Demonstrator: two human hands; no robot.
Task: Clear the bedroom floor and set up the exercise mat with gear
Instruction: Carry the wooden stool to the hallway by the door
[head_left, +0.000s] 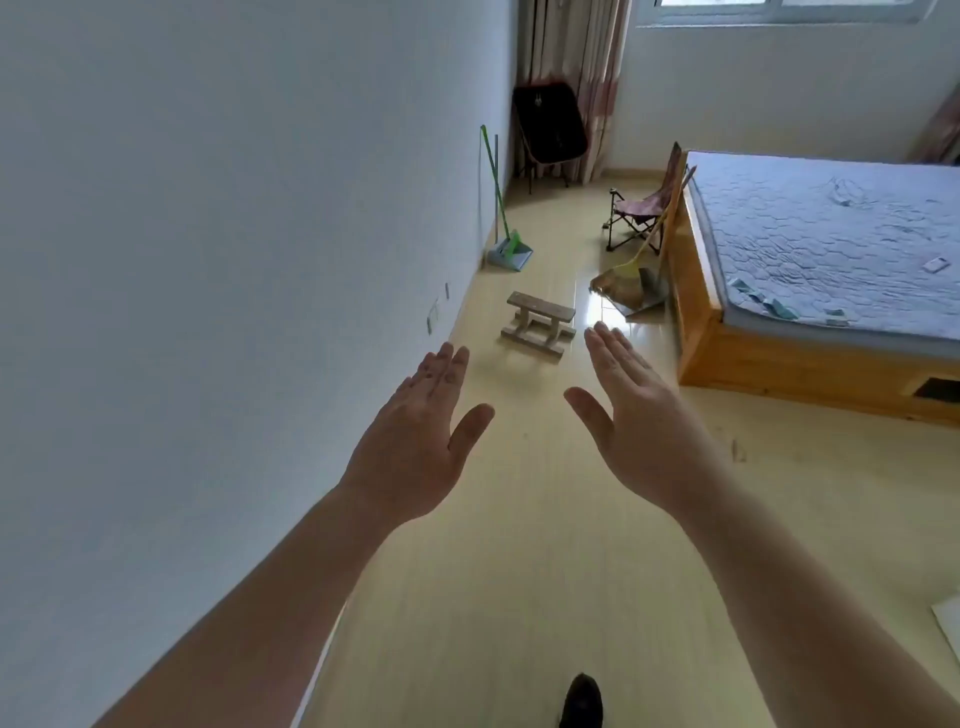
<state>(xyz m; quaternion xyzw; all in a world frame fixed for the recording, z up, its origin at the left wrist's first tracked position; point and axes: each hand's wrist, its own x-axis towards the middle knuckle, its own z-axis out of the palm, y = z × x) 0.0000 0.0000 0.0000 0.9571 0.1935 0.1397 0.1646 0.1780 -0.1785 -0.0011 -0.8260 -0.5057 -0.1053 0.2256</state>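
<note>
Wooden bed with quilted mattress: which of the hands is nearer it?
Right. The right hand hovers left of the wooden bed with quilted mattress; the left hand is farther left.

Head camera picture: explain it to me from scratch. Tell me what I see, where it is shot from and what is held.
There is no machine here. A person wears a wide-angle camera on the head, so the view looks forward and down. The left hand and right hand reach out with straight fingers and hold nothing. On the floor ahead stands a small wooden stool. A green broom leans on the left wall with a dustpan. A straw broom leans against the bed, beside a folding camp chair. A dark folded chair stands by the curtain. No exercise mat shows.
</note>
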